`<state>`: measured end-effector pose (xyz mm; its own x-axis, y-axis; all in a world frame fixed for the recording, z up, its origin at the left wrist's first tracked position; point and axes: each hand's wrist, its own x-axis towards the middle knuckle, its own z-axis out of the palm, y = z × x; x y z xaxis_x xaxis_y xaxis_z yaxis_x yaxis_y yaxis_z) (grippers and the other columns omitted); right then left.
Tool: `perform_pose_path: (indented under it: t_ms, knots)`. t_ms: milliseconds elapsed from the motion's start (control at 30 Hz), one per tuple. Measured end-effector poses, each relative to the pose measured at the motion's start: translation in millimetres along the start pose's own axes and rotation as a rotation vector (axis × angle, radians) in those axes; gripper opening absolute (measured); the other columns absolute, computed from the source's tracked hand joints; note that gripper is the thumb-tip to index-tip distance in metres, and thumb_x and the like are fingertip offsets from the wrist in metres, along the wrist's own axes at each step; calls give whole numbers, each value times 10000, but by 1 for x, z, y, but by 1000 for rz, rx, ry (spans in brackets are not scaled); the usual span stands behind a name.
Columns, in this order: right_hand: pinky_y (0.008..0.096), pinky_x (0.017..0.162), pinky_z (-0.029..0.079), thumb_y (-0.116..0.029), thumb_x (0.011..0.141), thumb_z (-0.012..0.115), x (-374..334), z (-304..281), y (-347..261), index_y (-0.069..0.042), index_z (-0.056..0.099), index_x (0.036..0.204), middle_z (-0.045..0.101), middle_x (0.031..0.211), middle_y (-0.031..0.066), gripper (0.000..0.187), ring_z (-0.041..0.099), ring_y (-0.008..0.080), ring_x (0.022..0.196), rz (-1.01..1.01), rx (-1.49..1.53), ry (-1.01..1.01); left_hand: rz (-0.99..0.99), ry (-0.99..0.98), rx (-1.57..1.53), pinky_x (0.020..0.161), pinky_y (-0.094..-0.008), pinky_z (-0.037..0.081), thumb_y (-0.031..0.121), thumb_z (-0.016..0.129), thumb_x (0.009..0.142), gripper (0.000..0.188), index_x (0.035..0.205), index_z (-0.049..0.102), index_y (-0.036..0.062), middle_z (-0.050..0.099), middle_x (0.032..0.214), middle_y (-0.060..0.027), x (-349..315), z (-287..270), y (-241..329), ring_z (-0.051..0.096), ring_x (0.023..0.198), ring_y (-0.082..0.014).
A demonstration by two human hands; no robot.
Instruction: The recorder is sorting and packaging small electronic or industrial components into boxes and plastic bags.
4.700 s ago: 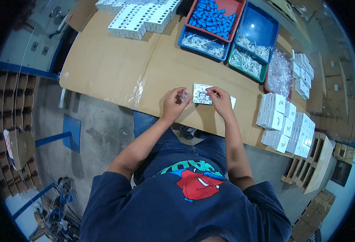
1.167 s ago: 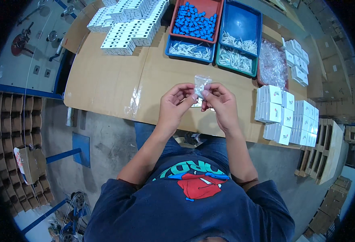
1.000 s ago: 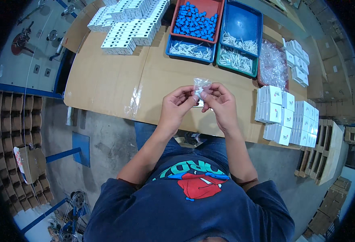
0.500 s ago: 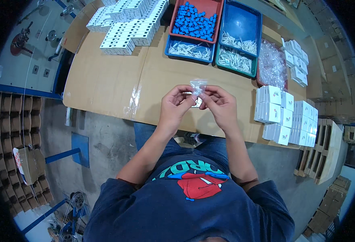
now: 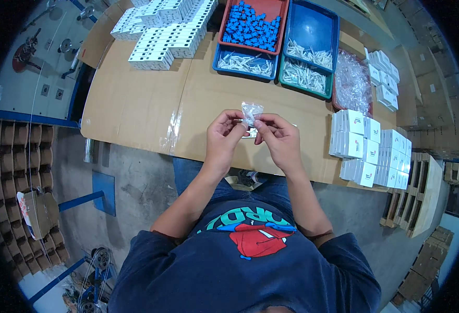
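Between my two hands is a small clear plastic bag point(image 5: 252, 110) with something whitish inside, too small to make out. My left hand point(image 5: 225, 133) pinches the bag's left lower side between thumb and fingers. On its right side my right hand point(image 5: 278, 136) grips it the same way. Both hands are just above the near part of the cardboard-covered table point(image 5: 195, 104). Below the bag, a flat white piece point(image 5: 251, 132) shows in part between the hands; the fingers hide most of it.
Beyond my hands stand a red tray point(image 5: 281, 44) of blue parts, blue trays point(image 5: 336, 39) and a green tray point(image 5: 282, 83) with white plugs. Clear bags point(image 5: 352, 81) fill another tray. White boxes point(image 5: 362, 143) are stacked at right, white block-shaped units point(image 5: 161, 49) at far left.
Both hands have shifted slightly left with the bag. The bag's top now looks crumpled and leans differently, and my right fingers have moved closer to the left ones.
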<state>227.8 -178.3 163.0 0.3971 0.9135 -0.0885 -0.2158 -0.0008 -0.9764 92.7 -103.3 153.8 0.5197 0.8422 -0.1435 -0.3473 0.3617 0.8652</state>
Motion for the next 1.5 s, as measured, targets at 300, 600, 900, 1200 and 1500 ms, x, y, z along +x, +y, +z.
perform_pose_path:
  t_ms: [300,600,900,1200,1500]
  knots:
    - [230,629,533,-51,917,694,-1,2,-5,43,638,1126,673,972,70,236,631,89,758,-14,-26,-35,41,-35,-42,781,-270,517,13,646,910,236,1134,570,14,638,1063,-62,2,-1,0,618,932,-125]
    - [248,589,541,-29,921,674,1,0,-6,31,619,1033,654,875,63,139,621,91,675,21,81,9,1,-10,-34,823,-288,530,-9,655,903,354,1241,550,-6,633,1118,-79,0,1,5,613,1000,-138]
    - [272,586,574,-5,934,629,3,1,-7,33,619,1051,643,856,58,123,616,100,657,-3,154,60,-21,-53,-18,867,-288,547,24,677,905,347,1233,571,-18,648,1101,-69,3,1,-1,634,1001,-135]
    - [316,780,598,30,915,636,5,-4,-10,66,612,1145,667,936,87,235,668,153,799,-34,125,-73,-43,-34,-75,900,-287,533,39,681,923,322,1221,592,-47,668,1098,-91,5,1,6,646,1006,-143]
    - [323,814,602,9,929,647,3,-4,-5,67,621,1131,698,991,126,212,700,181,873,-38,175,31,12,-25,-1,896,-280,535,1,701,898,352,1230,590,-38,655,1059,-71,3,5,6,634,987,-133]
